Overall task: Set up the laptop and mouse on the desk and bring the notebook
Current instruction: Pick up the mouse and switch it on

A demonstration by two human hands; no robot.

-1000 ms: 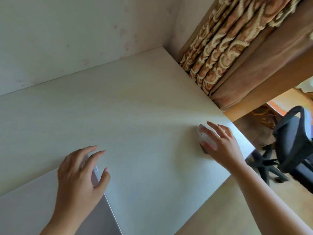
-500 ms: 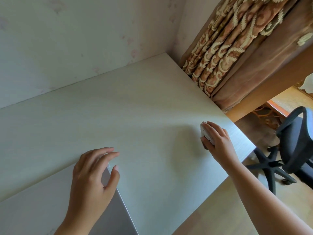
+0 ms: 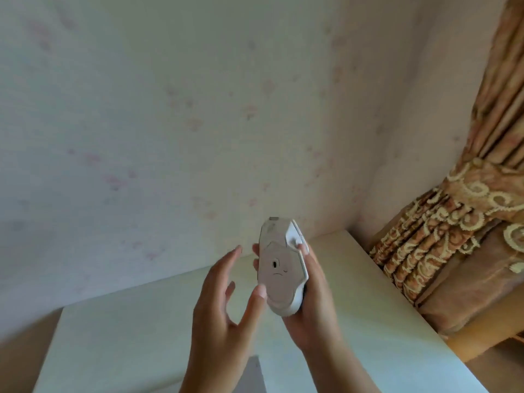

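A white computer mouse (image 3: 279, 268) is held up above the desk (image 3: 382, 321) with its underside turned toward me. My right hand (image 3: 314, 313) cradles it from behind and below, fingers wrapped round its right edge. My left hand (image 3: 224, 316) is beside it with fingers spread, the thumb tip touching the mouse's lower left edge. A grey corner of the closed laptop (image 3: 255, 375) shows at the bottom, between my forearms. No notebook is in view.
The pale desk sits in a corner against a wallpapered wall (image 3: 170, 123). A patterned brown curtain (image 3: 453, 236) hangs along the desk's right side, with a wooden ledge (image 3: 482, 338) below it.
My right hand has lifted the mouse off the desk's right edge and turned it underside up. My left hand left the laptop and came up beside the mouse. The view tilted up.
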